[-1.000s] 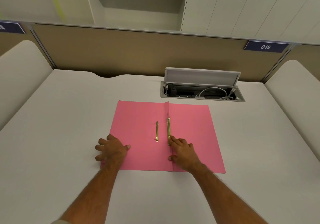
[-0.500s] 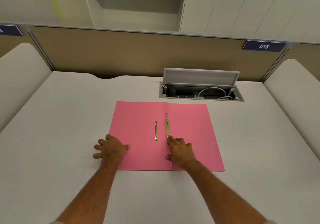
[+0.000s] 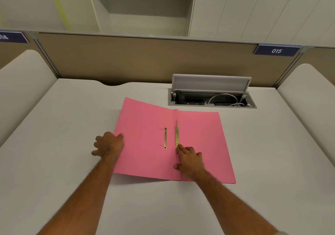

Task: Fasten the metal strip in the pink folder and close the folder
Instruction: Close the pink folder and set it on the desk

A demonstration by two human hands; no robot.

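Note:
The pink folder (image 3: pixel 145 144) lies spread on the white desk, its left cover raised off the surface with a shadow under it. Two brass metal strips run along the spine: a short one (image 3: pixel 165 138) on the left cover and a longer one (image 3: pixel 177 136) at the fold. My left hand (image 3: pixel 108 145) grips the left cover's outer edge, thumb on top. My right hand (image 3: pixel 190 159) rests flat on the right cover next to the fold, index fingertip touching the near end of the longer strip.
An open cable box (image 3: pixel 212 98) with its lid up and white cables inside sits in the desk just behind the folder's right half. A beige partition (image 3: pixel 145 60) closes the back, and padded side panels (image 3: pixel 23 75) flank the desk.
My left hand has slid from the cover's near corner to its outer edge and taken hold, lifting the left cover off the desk. My right hand has stayed by the longer strip.

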